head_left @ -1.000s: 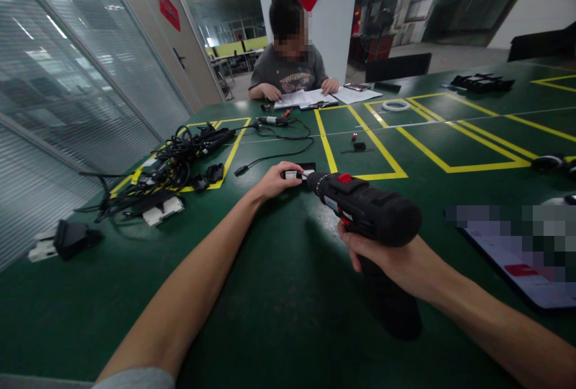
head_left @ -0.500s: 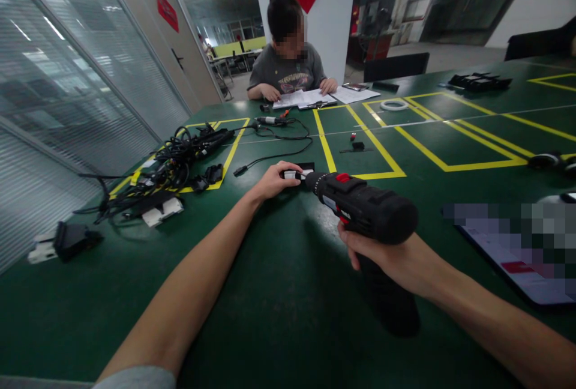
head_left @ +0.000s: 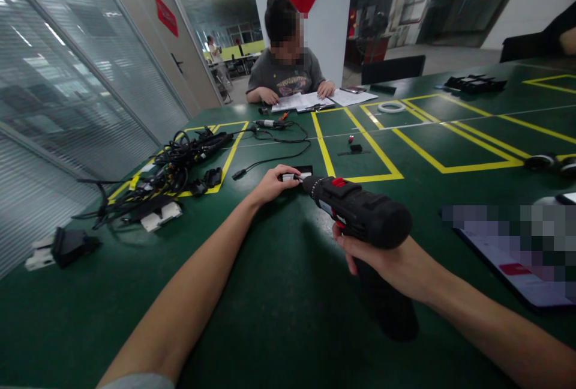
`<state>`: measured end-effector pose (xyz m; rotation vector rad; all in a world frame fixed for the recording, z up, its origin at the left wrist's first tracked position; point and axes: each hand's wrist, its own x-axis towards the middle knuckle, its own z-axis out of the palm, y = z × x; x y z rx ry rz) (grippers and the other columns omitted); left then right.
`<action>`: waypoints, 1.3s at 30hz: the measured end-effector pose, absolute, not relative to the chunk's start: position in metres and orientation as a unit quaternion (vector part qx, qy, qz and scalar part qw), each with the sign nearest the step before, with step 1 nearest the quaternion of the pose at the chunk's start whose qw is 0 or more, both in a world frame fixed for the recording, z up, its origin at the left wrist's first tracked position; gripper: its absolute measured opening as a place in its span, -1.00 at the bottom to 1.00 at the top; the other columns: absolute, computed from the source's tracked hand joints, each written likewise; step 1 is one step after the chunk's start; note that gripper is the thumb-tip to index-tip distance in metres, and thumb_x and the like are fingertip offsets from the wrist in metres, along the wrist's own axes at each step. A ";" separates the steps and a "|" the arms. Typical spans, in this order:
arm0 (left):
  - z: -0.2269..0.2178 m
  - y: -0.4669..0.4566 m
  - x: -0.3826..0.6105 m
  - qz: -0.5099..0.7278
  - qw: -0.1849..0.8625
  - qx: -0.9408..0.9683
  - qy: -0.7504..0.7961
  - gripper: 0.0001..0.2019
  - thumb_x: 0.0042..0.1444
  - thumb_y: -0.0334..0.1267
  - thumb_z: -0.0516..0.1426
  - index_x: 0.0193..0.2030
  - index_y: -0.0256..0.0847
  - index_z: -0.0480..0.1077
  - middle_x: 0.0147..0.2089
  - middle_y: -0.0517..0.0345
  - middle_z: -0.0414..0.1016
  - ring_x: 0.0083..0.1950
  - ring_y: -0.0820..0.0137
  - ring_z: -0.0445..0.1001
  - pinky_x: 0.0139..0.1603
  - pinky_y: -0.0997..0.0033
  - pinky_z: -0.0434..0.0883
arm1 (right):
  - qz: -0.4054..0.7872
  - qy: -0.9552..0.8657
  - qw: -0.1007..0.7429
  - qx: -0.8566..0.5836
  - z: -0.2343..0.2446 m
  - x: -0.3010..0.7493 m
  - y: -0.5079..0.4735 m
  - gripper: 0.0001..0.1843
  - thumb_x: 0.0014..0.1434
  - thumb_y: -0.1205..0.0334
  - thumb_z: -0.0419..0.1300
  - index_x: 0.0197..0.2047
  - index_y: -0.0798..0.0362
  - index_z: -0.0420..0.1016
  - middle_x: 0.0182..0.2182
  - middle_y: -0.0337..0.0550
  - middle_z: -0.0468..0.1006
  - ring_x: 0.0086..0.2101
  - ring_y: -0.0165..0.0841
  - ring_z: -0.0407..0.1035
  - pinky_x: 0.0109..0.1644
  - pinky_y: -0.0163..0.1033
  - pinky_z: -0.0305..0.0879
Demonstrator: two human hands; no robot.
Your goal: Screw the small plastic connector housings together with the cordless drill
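My left hand [head_left: 270, 185] rests on the green table and pinches a small white-and-black part [head_left: 290, 177], with a flat black piece [head_left: 305, 170] just behind it. My right hand [head_left: 373, 255] wraps around the grip of a black cordless drill [head_left: 360, 212] with a red button on top. The drill is held above the table. Its black chuck end [head_left: 308, 183] points left, close to the small part, and I cannot tell whether they touch. The lower grip [head_left: 387, 302] reaches down below my right hand.
A tangle of black cables [head_left: 177, 167] and adapters lies at left. A thin black cord [head_left: 274, 158] runs near my left hand. A tablet [head_left: 508, 251], partly blurred, lies at right. A seated person [head_left: 285, 59] faces papers [head_left: 301, 101] across the table.
The whole view has drifted slightly. My hands have barely moved, and both keep the same hold on the small part and the drill.
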<state>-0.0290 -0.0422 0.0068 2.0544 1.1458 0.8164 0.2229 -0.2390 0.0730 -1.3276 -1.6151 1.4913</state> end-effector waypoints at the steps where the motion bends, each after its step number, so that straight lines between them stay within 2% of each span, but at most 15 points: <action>1: 0.007 -0.042 -0.029 0.310 0.321 0.780 0.438 -0.66 0.02 -0.15 0.28 -0.05 -0.20 0.58 0.01 0.01 0.51 -0.03 0.24 0.44 0.09 0.17 0.37 | 0.558 -0.602 0.284 -0.496 0.073 0.223 -0.239 -0.78 0.21 0.09 0.19 -0.16 0.04 0.45 -0.53 -0.24 0.48 -0.47 -0.30 0.40 -0.27 -0.14 0.27; 18: 0.005 -0.041 -0.027 0.334 0.318 0.774 0.435 -0.72 0.06 -0.14 0.24 -0.12 -0.20 0.59 -0.04 0.02 0.54 0.01 0.22 0.46 0.12 0.18 0.35 | 0.561 -0.601 0.279 -0.496 0.072 0.225 -0.239 -0.80 0.22 0.08 0.18 -0.19 0.03 0.46 -0.53 -0.23 0.48 -0.42 -0.28 0.41 -0.24 -0.12 0.29; 25: 0.005 -0.040 -0.026 0.330 0.323 0.769 0.441 -0.67 0.00 -0.08 0.29 -0.13 -0.20 0.59 -0.06 0.02 0.53 -0.05 0.24 0.46 0.03 0.21 0.37 | 0.555 -0.608 0.276 -0.496 0.071 0.226 -0.238 -0.80 0.21 0.09 0.19 -0.20 0.03 0.47 -0.53 -0.23 0.49 -0.43 -0.28 0.41 -0.24 -0.12 0.30; 30: 0.005 -0.041 -0.025 0.337 0.327 0.766 0.439 -0.70 0.02 -0.11 0.26 -0.14 -0.21 0.59 -0.07 0.03 0.54 -0.02 0.23 0.45 0.12 0.17 0.34 | 0.548 -0.607 0.273 -0.507 0.072 0.225 -0.239 -0.80 0.20 0.07 0.19 -0.21 0.03 0.46 -0.54 -0.22 0.49 -0.43 -0.27 0.41 -0.22 -0.10 0.30; 39: 0.007 -0.042 -0.025 0.334 0.324 0.764 0.448 -0.72 0.02 -0.11 0.25 -0.15 -0.19 0.59 -0.07 0.05 0.55 -0.02 0.23 0.46 0.07 0.20 0.36 | 0.568 -0.595 0.270 -0.501 0.071 0.226 -0.239 -0.78 0.20 0.06 0.20 -0.20 0.03 0.45 -0.51 -0.23 0.49 -0.42 -0.28 0.42 -0.25 -0.13 0.31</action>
